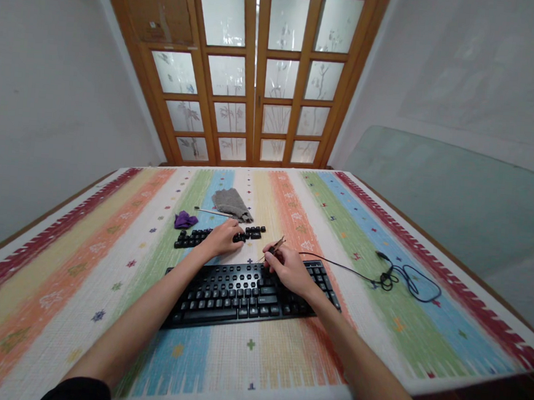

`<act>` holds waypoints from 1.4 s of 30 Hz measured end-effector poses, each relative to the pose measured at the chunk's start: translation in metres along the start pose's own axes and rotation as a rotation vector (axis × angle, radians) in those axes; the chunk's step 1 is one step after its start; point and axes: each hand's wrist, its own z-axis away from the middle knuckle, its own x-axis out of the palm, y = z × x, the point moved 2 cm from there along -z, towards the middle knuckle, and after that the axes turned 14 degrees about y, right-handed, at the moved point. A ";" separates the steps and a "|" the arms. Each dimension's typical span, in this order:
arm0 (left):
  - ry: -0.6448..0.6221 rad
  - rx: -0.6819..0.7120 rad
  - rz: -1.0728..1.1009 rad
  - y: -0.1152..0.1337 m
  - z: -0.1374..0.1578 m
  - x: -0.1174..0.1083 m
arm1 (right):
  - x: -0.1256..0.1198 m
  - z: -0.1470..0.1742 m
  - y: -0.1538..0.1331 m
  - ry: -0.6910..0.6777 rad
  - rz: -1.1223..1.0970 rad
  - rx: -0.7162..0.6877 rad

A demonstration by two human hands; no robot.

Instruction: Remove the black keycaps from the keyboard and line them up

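A black keyboard (214, 313) lies in front of me, its upper left part stripped of keycaps and its lower rows still capped. Beyond it, loose black keycaps (190, 238) form rows on the cloth. My left hand (223, 238) reaches over these rows, fingertips closed round a keycap (239, 237) at their right part. Above the keyboard's top edge, my right hand (289, 268) is closed on a small dark tool with thin wire prongs, apparently a keycap puller (274, 248). The fingers hide part of it.
Behind the keycaps lie a grey cloth (231, 203), a thin stick-like brush (213, 212) and a crumpled purple cloth (186, 220). The keyboard's cable (400, 275) runs right and ends in a loose coil. A striped tablecloth (116, 287) covers the table.
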 end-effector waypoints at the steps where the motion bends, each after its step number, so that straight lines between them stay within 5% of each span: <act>1: -0.002 0.000 -0.002 0.000 0.000 0.001 | 0.000 0.000 0.000 0.000 0.001 -0.002; 42: -0.004 -0.025 -0.041 0.002 -0.006 0.005 | 0.000 0.001 -0.003 0.001 0.001 -0.004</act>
